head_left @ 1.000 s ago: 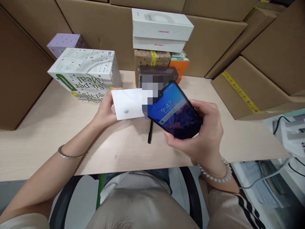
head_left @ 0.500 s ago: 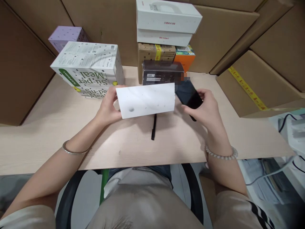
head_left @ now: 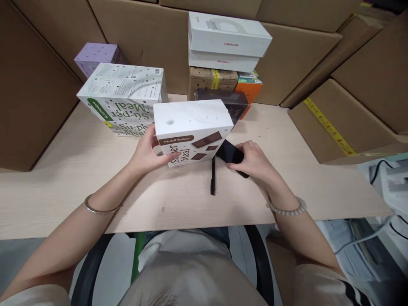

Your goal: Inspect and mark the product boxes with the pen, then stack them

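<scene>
My left hand (head_left: 149, 153) grips the left end of a white carton (head_left: 194, 121) marked "NutriMotion Super Meal", its printed front tilted toward me. Thumb on the front, the other fingers go out of sight behind the carton. To the right, my right hand (head_left: 253, 159) holds a smartphone (head_left: 231, 154) with a dark screen, low at the table; whether the phone rests on the wood I cannot tell. The phone's far left part is hidden by the carton. A black pen (head_left: 213, 178) lies on the table between both hands, its upper end by the carton's lower edge.
White-and-green "Su-per Meal" cartons (head_left: 121, 87) stand back left, a purple box (head_left: 98, 55) behind them. Behind the held carton are a dark box (head_left: 237, 102), a brown box (head_left: 204, 78), an orange box (head_left: 250, 89) and white boxes (head_left: 229, 36). Large cardboard boxes (head_left: 347, 114) enclose the table (head_left: 137, 212).
My right hand has lowered the phone to table level, and its lit screen has gone dark. My left hand has tipped the white carton so its printed front shows.
</scene>
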`<state>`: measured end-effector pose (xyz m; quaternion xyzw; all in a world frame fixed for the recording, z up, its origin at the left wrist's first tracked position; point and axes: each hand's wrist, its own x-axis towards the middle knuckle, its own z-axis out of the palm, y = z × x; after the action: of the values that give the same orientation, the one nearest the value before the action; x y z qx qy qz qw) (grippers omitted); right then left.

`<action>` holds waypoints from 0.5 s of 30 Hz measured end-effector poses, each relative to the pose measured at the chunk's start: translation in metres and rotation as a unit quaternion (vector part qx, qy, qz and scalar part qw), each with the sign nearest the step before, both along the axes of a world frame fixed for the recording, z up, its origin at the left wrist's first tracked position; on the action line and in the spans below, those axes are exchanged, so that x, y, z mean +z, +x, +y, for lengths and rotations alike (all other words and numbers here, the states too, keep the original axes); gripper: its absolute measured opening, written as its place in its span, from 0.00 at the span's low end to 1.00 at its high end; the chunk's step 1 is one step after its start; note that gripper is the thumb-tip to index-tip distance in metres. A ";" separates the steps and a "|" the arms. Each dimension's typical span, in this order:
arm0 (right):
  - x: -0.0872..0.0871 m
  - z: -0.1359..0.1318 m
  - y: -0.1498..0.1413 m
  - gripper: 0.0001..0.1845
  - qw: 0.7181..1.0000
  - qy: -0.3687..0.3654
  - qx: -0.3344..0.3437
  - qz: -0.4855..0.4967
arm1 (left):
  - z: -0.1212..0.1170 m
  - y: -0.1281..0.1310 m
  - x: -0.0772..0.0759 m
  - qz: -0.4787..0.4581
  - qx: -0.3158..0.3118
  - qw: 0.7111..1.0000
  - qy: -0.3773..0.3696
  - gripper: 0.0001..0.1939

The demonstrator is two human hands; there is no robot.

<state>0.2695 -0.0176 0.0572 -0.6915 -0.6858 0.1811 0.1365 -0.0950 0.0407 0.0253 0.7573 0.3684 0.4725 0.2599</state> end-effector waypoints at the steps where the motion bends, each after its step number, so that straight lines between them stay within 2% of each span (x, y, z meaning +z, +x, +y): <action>1: 0.001 -0.001 0.000 0.40 1.000 0.008 0.002 0.003 | 0.000 0.000 0.001 -0.003 -0.002 1.000 -0.002 0.38; 4: 0.008 -0.001 -0.005 0.54 0.995 0.064 0.022 0.074 | -0.001 0.001 0.005 -0.009 -0.014 1.000 -0.003 0.40; 7: 0.016 0.003 -0.019 0.64 0.971 0.061 0.091 0.211 | -0.003 0.001 0.009 -0.005 -0.039 0.999 0.003 0.43; 9: 0.021 0.007 -0.032 0.62 0.951 0.053 0.141 0.269 | -0.006 0.002 0.011 0.006 -0.057 0.998 0.008 0.44; 11: 0.024 0.011 -0.042 0.55 0.938 0.077 0.169 0.294 | -0.007 0.006 0.011 0.011 -0.069 0.998 0.007 0.44; 13: 0.026 0.013 -0.045 0.51 0.929 0.114 0.165 0.311 | -0.007 0.011 0.009 -0.009 -0.081 0.997 0.007 0.45; 15: 0.029 0.013 -0.039 0.54 0.925 0.145 0.144 0.322 | -0.007 0.016 0.006 -0.044 -0.097 0.994 0.019 0.44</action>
<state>0.2304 -0.0046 0.0864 -0.4626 -0.7159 0.3102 0.4210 -0.0793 0.0338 0.0315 0.7725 0.2727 0.4852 0.3059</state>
